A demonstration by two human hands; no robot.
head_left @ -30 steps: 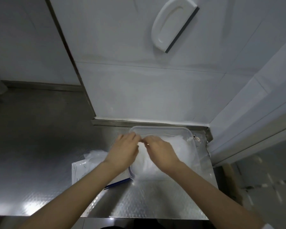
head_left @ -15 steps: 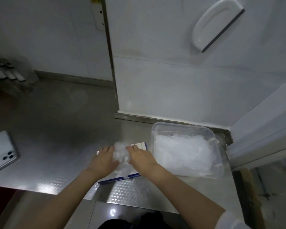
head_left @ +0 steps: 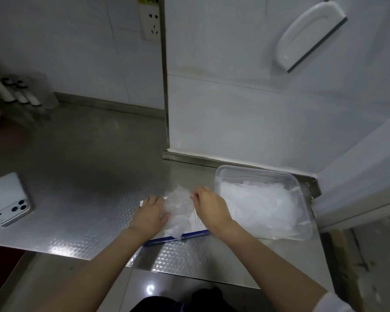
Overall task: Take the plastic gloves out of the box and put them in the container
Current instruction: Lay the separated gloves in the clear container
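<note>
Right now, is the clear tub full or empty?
Mostly full: a white heap of gloves covers much of the tub, below its rim.

Dim, soft-focus (glare on steel)

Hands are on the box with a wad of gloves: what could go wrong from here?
1. The gloves are a loose wad in the right hand's pinch; some may drop short of the container.
2. The box lies near the counter's front edge; if the left hand lifts off, the pull may drag it.
3. The container looks nearly full, so gloves could spill over its rim.
</note>
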